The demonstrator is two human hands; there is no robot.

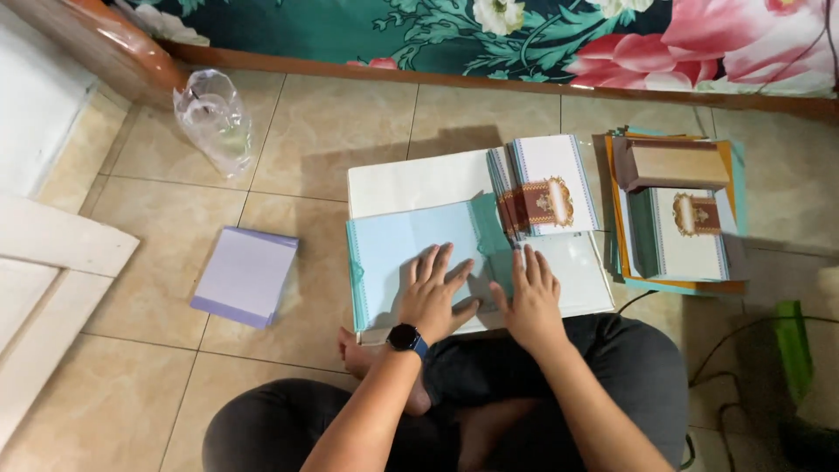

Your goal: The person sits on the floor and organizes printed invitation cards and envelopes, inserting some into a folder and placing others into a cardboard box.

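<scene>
On the white board across my lap, I'm pressing the pale blue paper card (pixel 411 249) flat with my left hand (pixel 434 297) and right hand (pixel 530 301), both spread wide and holding nothing, mid-crease I'd judge, so next needs a firm swipe along the fold.

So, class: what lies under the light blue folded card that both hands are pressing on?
Under the light blue card sits a white board, which rests on the tiled floor. The left hand and right hand press flat on top. Anything between card and board is hidden.

We see a pale blue card (pixel 411 249) at centre, white cards with brown-gold ornament (pixel 544 185) above it, lilac paper (pixel 245 275) at left, teal-and-pink floral fabric (pixel 524 35) along the top, beige tiles (pixel 332 122).
</scene>
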